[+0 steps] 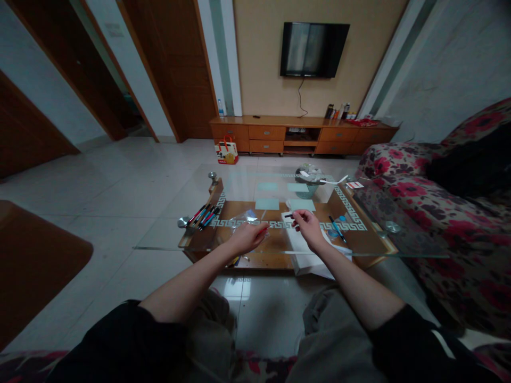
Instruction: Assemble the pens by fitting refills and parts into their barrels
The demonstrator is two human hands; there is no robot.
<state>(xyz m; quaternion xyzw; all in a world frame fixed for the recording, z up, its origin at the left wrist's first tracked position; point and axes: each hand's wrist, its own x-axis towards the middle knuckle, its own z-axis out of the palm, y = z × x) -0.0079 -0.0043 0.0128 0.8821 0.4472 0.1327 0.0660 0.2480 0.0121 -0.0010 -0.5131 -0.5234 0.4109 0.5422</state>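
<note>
Over the glass coffee table (159, 234), my left hand (248, 237) is closed, its fingertips pinched together near a small reddish bit that I cannot make out. Between the thumb and fingers of my right hand (308, 227) is a short black stick-like piece (288, 216), pointing left. The hands are apart, with a small gap between them. A group of several pens (204, 216), red, blue and black, lies on the glass to the left. One blue pen (338, 230) lies by itself right of my right hand. Clear plastic wrapping (239, 218) is just beyond my left hand.
A basket (306, 190) filled with crumpled white stuff shows at the table's far side. White paper or a box (299, 250) is under the glass. A card (355, 185) lies far right. A flowered sofa (423, 223) stands to the right, a printed bag (227, 152) on the floor.
</note>
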